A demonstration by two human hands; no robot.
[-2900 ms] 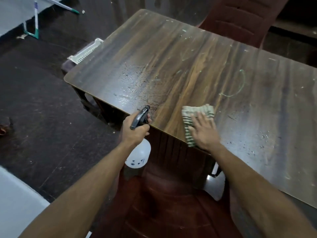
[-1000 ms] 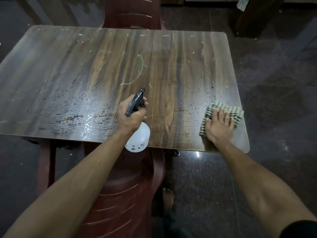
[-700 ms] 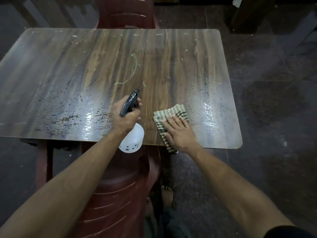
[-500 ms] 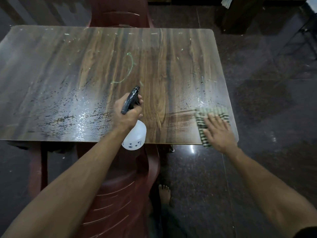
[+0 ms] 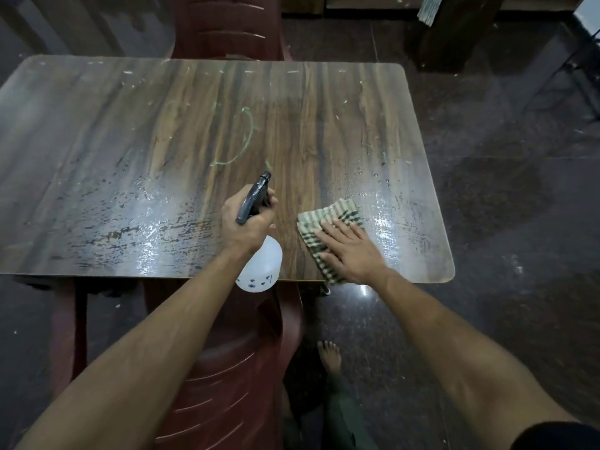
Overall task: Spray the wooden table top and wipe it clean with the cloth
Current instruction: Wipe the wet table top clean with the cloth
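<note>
The wooden table top [image 5: 324, 118] fills the upper half of the view, wet and shiny along its near edge, with a green chalk-like curve [image 5: 246, 138] near the middle. My left hand [image 5: 246, 222] grips a white spray bottle [image 5: 261, 267] with a black trigger head, held above the table's near edge. My right hand [image 5: 350, 251] lies flat, fingers spread, on a green-and-cream checked cloth [image 5: 328, 219] pressed on the table near its front right part. The cloth's near end hangs over the table edge.
A dark red plastic chair [image 5: 227, 368] stands under me at the near side, and another red chair [image 5: 227, 27] is at the far side. My bare foot [image 5: 329, 355] rests on the dark polished floor [image 5: 503, 222]. A dark wooden post [image 5: 454, 30] stands at the far right.
My right hand has slid the cloth leftward from the table's right corner toward the spray bottle, after sweeping left and right before. The left hand and bottle have stayed put.
</note>
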